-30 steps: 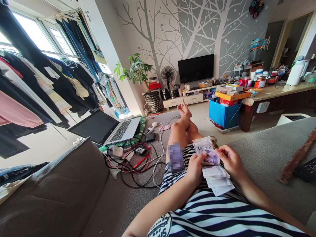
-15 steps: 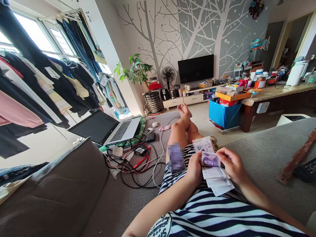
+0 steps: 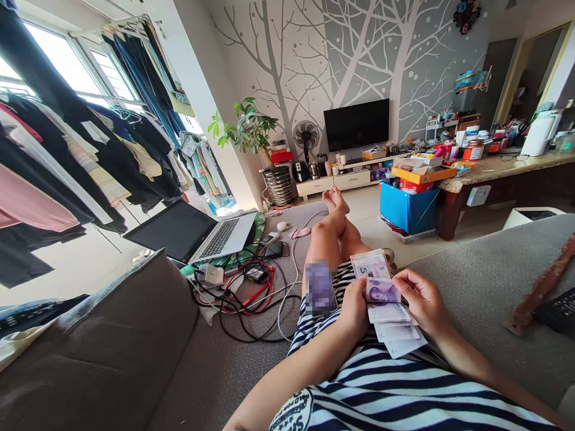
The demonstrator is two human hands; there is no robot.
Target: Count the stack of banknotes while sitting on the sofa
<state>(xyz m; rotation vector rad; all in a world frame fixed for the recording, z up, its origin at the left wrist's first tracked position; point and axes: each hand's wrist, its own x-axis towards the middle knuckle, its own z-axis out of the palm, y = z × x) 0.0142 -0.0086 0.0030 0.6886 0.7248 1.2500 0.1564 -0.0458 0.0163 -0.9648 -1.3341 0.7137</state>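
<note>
Head view, one: worn at head height, faced forward and down over the striped garment [image 3: 390, 383] and legs [image 3: 324, 242]. The left hand [image 3: 354, 308] and right hand [image 3: 422, 299] are shown near, low and right of centre. The television [image 3: 356, 124] is set far off, near the top; hanging clothes [image 3: 103, 161] are taken in at the left edge by a wide, slanted framing.

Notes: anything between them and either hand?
Nothing visible. The left hand grips the notes at their left side, and the right hand's fingers are at the right edge of the purple one on top. The phone lies left of the left hand, out of the way.
</note>
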